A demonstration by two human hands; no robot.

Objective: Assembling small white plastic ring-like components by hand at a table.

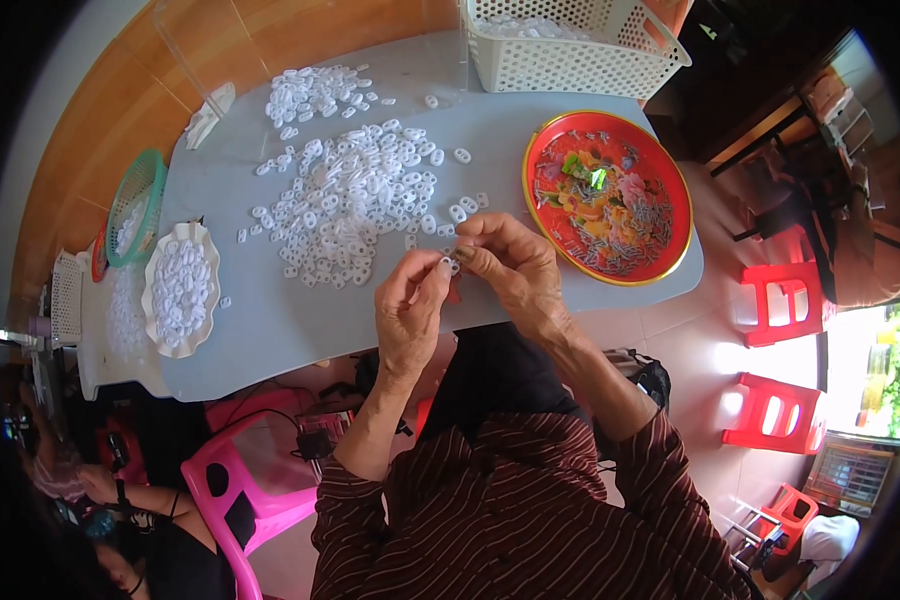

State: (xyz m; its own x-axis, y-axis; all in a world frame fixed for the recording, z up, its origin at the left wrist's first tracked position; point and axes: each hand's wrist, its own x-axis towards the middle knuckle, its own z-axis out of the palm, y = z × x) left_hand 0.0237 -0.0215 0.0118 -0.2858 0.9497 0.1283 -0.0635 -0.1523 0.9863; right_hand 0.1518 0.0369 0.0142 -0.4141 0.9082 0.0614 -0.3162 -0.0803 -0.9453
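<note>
Just over the table's near edge, my hands meet fingertip to fingertip. A small white plastic piece with holes (452,265) is pinched between the thumb and fingers of my left hand (408,312). My right hand (518,268) is closed in a pinch right against that piece; whatever lies between its fingertips is too small to make out. Beyond my hands spreads a large pile of loose white two-holed pieces (355,190) on the grey table (280,325). To the right, a round red flowered tray (673,165) holds many small metal pins or screws and a bit of green.
A smaller white pile (310,92) and a white perforated basket (570,70) are at the back. On the left are a scalloped white dish (154,310) of pieces and a green basket (152,185). A pink chair (215,480), another person's arm (160,490) and red stools (745,425) surround the table.
</note>
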